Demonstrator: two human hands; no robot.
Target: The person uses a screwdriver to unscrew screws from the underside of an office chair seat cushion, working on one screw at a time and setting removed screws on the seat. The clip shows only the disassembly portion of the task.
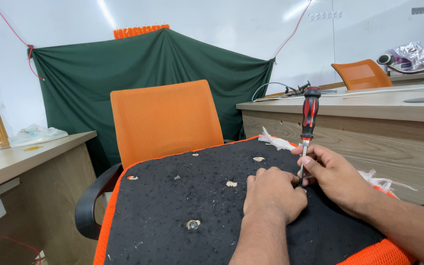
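while upended on the desk (320, 105) edge, black seat underside (187, 196) up for access; screwdriver (309, 122) upright at seat's right, shaft pinched in right hand (334, 176), tip steadied by curled left hand (273, 194) beside it.

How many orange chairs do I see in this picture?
2. One orange chair stands upright behind the black seat underside, in front of the green cloth. Another chair is at the far right behind the wooden desk. Others may be hidden.
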